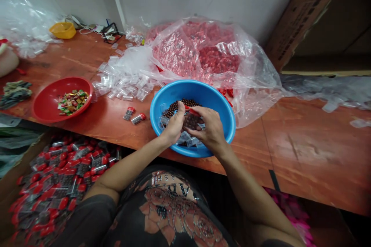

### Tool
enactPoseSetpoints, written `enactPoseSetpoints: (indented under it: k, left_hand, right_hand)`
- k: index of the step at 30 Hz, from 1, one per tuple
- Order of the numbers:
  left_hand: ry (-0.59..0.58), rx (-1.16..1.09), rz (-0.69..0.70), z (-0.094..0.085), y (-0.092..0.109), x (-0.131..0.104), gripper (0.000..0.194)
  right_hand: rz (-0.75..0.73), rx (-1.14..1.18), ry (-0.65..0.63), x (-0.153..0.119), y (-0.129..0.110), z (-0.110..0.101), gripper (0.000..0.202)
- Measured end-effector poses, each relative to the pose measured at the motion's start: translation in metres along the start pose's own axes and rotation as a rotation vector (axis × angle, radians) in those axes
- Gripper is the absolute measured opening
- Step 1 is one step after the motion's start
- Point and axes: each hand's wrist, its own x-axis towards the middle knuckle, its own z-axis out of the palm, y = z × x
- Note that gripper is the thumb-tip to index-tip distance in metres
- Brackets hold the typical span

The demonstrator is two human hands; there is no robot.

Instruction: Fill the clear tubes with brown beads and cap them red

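Over the blue basin (230, 131), my left hand (174, 123) and my right hand (211, 126) both grip a small clear plastic jar (191, 121). Dark brown balls fill the jar, and a red cap sits at its top edge under my fingers. Whether the cap is fully seated I cannot tell. More brown balls (187, 103) lie loose in the basin, along with several clear jars (189, 140). Left of the basin, two filled jars with red caps (138, 119) rest on the table.
A red bowl (43, 104) holds small colourful wrapped pieces. Clear jars (127, 85) are heaped behind, beside a plastic bag of red caps (203, 46). Below the table edge at left, a carton holds many capped jars (69, 177). A cardboard box (304, 19) stands at back right.
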Motion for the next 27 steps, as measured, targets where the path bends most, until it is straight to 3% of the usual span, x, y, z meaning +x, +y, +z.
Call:
enactPoseSetpoints:
  k: [3, 6, 7, 11, 13, 19, 23, 25, 27]
  left_hand:
    - [0.066, 0.046, 0.077, -0.005, 0.007, 0.0, 0.058]
    - [0.03, 0.035, 0.096, -0.013, 0.019, -0.002, 0.061]
    - [0.004, 0.023, 0.089, -0.016, 0.022, -0.003, 0.062]
    - [-0.109, -0.027, 0.029, -0.026, 0.03, -0.006, 0.051]
    - [-0.157, -0.065, -0.004, -0.03, 0.031, -0.007, 0.052]
    - [-0.187, -0.109, -0.046, -0.036, 0.028, -0.007, 0.062]
    - [-0.193, -0.063, -0.055, -0.037, 0.025, -0.009, 0.062]
    - [-0.182, -0.035, -0.044, -0.038, 0.023, -0.011, 0.063]
    - [-0.17, -0.005, -0.03, -0.037, 0.02, -0.013, 0.064]
  right_hand:
    - [0.02, 0.079, -0.152, 0.007, 0.015, -0.003, 0.079]
    - [0.197, 0.062, -0.264, 0.022, 0.052, -0.005, 0.055]
    - [0.254, -0.03, -0.344, 0.027, 0.067, -0.003, 0.045]
    - [0.315, -0.338, -0.899, 0.041, 0.107, 0.013, 0.037]
    - [0.309, -0.35, -0.998, 0.041, 0.111, 0.023, 0.034]
    - [0.327, -0.356, -1.019, 0.033, 0.104, 0.03, 0.026]
    - [0.34, -0.365, -0.896, 0.037, 0.099, 0.017, 0.024]
    - [0.37, -0.328, -0.73, 0.038, 0.089, 0.009, 0.028]
    - [0.453, -0.116, -0.454, 0.036, 0.072, 0.001, 0.029]
